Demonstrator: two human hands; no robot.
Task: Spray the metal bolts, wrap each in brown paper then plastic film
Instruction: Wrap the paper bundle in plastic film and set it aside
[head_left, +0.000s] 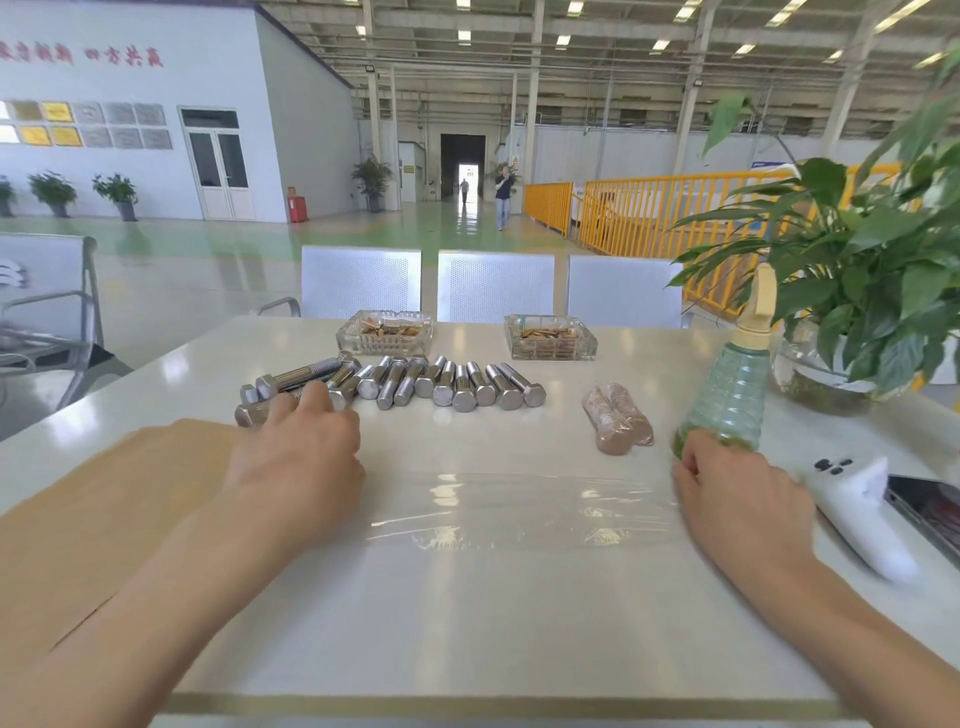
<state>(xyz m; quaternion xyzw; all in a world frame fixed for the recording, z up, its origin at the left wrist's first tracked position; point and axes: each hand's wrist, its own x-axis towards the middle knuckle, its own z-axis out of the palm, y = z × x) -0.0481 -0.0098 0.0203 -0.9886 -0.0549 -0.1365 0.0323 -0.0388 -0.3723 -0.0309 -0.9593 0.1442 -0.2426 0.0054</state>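
Several bare metal bolts (457, 387) lie in a row across the white table (467, 623). My left hand (301, 452) reaches over the row's left end, its fingers curled over a bolt (248, 414) beside a sheet of brown paper (104, 493). A sheet of clear plastic film (519, 514) is spread flat at the table's middle. Two wrapped bolts (618, 418) lie to the right of the row. My right hand (737, 493) holds the base of a green spray bottle (732, 384), which stands upright.
Two glass ashtrays (384, 332) (550, 338) sit behind the bolts. A potted plant (857, 249) in a glass bowl (800, 374) fills the far right corner. A white roll (862, 519) and a dark phone (930, 509) lie at the right edge. Metal chairs (493, 286) stand beyond the table.
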